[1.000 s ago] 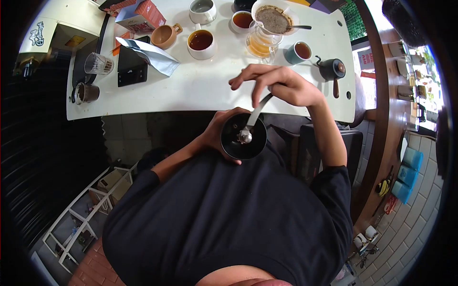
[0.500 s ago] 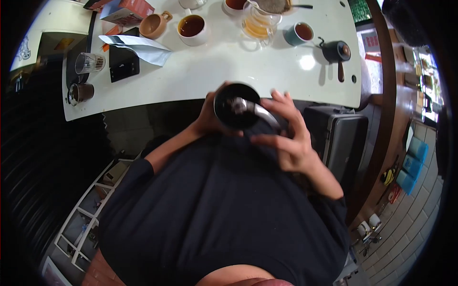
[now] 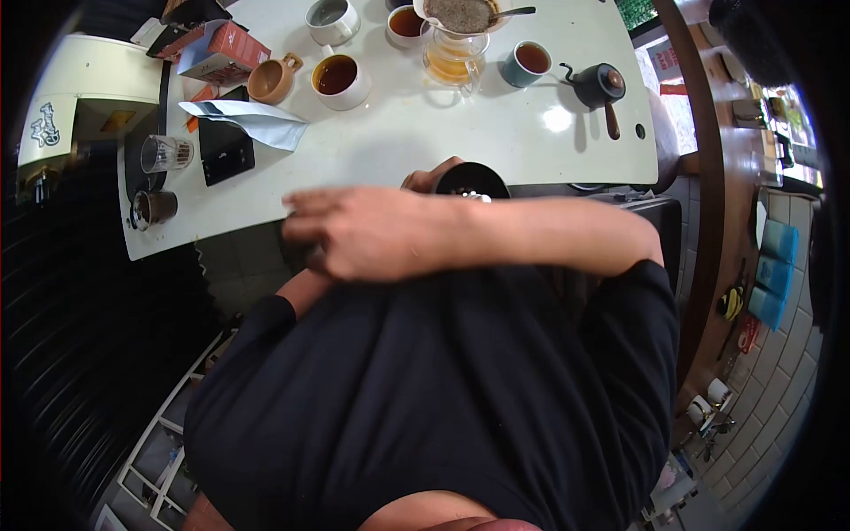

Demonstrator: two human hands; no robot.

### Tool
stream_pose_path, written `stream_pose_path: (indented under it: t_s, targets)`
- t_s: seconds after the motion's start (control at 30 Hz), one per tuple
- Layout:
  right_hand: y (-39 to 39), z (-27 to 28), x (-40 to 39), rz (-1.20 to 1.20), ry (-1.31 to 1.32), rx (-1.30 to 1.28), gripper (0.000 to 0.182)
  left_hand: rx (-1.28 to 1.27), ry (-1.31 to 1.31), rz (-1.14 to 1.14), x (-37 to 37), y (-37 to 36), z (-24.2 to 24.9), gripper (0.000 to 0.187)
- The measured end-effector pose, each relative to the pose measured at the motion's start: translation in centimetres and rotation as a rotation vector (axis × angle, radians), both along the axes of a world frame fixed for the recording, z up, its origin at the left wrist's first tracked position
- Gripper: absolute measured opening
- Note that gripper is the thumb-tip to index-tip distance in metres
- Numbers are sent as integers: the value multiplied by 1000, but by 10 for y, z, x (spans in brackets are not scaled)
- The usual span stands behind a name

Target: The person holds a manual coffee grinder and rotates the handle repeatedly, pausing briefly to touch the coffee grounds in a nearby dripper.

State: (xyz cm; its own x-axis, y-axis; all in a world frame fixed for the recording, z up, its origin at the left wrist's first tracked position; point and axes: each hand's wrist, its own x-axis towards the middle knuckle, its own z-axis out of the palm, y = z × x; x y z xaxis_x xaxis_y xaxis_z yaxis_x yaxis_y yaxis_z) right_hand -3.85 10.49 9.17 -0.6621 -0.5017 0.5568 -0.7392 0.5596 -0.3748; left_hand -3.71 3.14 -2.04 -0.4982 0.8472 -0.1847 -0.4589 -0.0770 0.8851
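The right hand is swung across the body, blurred, so I can't tell if it grips anything. That forearm covers most of the black grinder, held at the white table edge by the left hand, fingers wrapped round it. Behind: mug of coffee, glass dripper carafe, small black kettle.

The person's right hand is swung across the chest, forearm level and fingers loosely curled, while the left hand is mostly hidden behind that forearm.
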Motion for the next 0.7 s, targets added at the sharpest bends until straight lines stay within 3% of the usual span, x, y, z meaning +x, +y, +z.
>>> stream_pose_path:
  t_s: [0.03, 0.1, 0.13, 0.23, 0.3, 0.37, 0.53, 0.57, 0.63, 0.7]
  targets:
    - [11, 7, -14, 19, -76, 137, 14, 1, 4, -3, -7, -2, 0, 59]
    - [32, 11, -39, -37, -407, 211, 25, 239, 991, -444, -33, -5, 1, 85]
    - [44, 16, -41, -79, -416, 146, 32, 241, 996, -445, -38, -4, 6, 85]
    - [83, 9, -33, -270, -384, -59, 47, 143, 687, -497, -46, 2, 19, 92]
    - [93, 3, -21, -261, -359, -177, 45, 200, 810, -486, -48, 8, 16, 90]
    - [106, 2, -12, -294, -381, -140, 42, 274, 877, -485, -46, 13, 23, 87]
    - [145, -13, 45, -505, -573, -131, 42, 208, 837, -434, -51, 8, 23, 86]
    - [141, -11, 66, -555, -643, -180, 43, 203, 830, -433, -50, 10, 24, 86]
    - [134, -11, 94, -641, -510, -191, 43, 312, 999, -485, -51, 18, 24, 85]
    - [128, -11, 115, -672, -633, -289, 44, 320, 988, -506, -52, 19, 22, 85]
